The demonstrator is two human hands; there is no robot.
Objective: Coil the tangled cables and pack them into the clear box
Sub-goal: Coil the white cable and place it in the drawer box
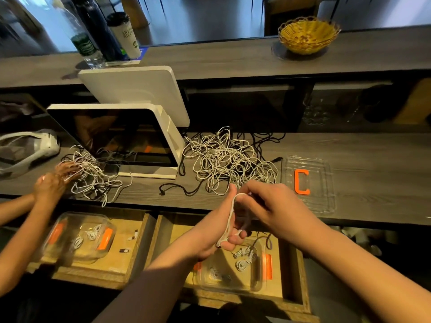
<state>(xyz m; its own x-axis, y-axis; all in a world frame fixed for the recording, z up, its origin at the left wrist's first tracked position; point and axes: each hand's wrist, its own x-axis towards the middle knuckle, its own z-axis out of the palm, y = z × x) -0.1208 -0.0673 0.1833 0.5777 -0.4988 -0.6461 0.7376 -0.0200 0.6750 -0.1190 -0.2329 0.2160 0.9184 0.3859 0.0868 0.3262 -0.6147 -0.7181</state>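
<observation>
My left hand (224, 227) stands upright over the open drawer, with a white cable (229, 217) looped from thumb to lower fingers. My right hand (268, 203) is just to its right and pinches the same cable near the top of the loop. A big tangle of white and black cables (224, 159) lies on the counter behind my hands. Below them a clear box (233, 271) with orange clips sits in the drawer and holds a few coiled white cables. The box's clear lid (310, 183) lies on the counter at the right.
Another person's hands (53, 180) work a second cable tangle (93, 176) at the left, above a second clear box (79, 236) in another drawer. A white screen terminal (121, 136) stands on the counter. Bottles, a cup and a wicker basket (307, 34) sit on the raised ledge.
</observation>
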